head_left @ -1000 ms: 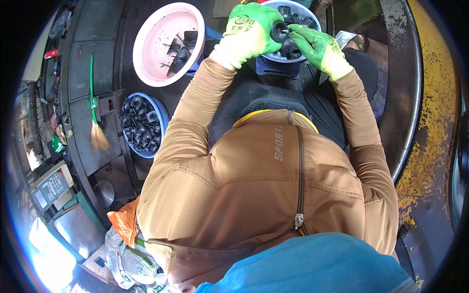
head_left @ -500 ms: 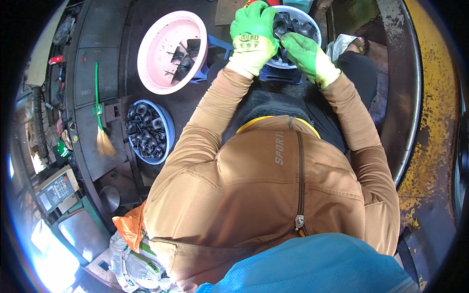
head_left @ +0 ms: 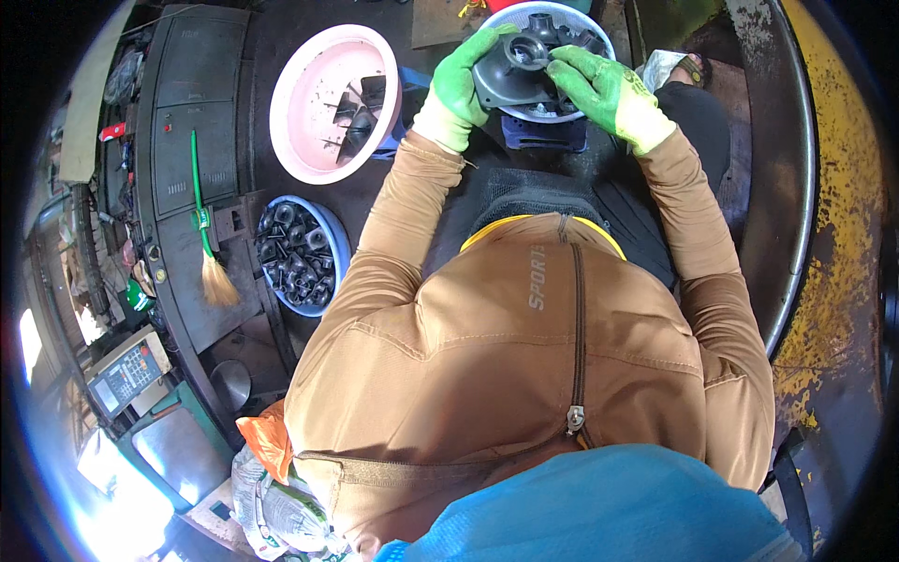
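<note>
My left hand (head_left: 461,86), in a green and pale yellow work glove, grips a black moulded part (head_left: 506,82) with a wide flared base and a round hollow neck. The neck's opening faces up. My right hand (head_left: 599,89), gloved alike, has its fingers bent together at the right side of the neck. Whether a small thing sits in the right fingertips I cannot make out. Just beyond and below my hands is a pale blue-white basin (head_left: 607,36) with more black parts (head_left: 541,26) in it, standing on a blue stool (head_left: 543,135).
To the left, a pink basin (head_left: 287,103) holds several black pieces (head_left: 358,131) and rests on a blue support. Nearer, a blue basin (head_left: 339,245) is full of black parts. A green-handled broom (head_left: 217,281) leans against grey cabinets (head_left: 192,75). A rusty yellow machine edge (head_left: 833,234) rises at right.
The black part has come up into view above the basin, held in my left hand, its opening turned upward. Both hands have shifted nearer to me and stand further apart.
</note>
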{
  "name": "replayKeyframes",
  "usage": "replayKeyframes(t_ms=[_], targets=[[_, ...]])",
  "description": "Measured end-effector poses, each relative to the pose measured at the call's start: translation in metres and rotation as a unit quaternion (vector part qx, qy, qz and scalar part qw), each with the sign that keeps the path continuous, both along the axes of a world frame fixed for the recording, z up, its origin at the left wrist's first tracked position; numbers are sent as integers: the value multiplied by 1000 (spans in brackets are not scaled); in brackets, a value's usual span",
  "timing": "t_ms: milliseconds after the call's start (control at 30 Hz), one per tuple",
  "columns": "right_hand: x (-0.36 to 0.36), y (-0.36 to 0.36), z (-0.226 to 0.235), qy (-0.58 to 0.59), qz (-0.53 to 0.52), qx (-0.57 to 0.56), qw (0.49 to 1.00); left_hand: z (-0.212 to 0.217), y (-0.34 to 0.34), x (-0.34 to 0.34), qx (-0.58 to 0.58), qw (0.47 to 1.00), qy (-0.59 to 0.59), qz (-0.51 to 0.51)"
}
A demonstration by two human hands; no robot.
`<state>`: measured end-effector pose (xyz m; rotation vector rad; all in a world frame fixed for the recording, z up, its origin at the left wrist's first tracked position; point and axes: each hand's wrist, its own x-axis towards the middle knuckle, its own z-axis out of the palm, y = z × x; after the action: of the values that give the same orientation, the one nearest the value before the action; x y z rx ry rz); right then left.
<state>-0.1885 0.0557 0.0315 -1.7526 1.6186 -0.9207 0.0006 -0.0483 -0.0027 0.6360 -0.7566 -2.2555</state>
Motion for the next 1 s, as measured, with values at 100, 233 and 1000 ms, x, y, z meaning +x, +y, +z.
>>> replayKeyframes(t_ms=[100, 233, 1000], targets=[[-1, 2, 0, 54, 44, 25, 997, -2, 2, -3, 24, 998, 38, 37], [-3, 3, -5, 102, 52, -58, 992, 5, 5, -3, 35, 997, 70, -4], [9, -7, -11, -159, -26, 6, 987, 39, 17, -19, -145, 975, 134, 100]])
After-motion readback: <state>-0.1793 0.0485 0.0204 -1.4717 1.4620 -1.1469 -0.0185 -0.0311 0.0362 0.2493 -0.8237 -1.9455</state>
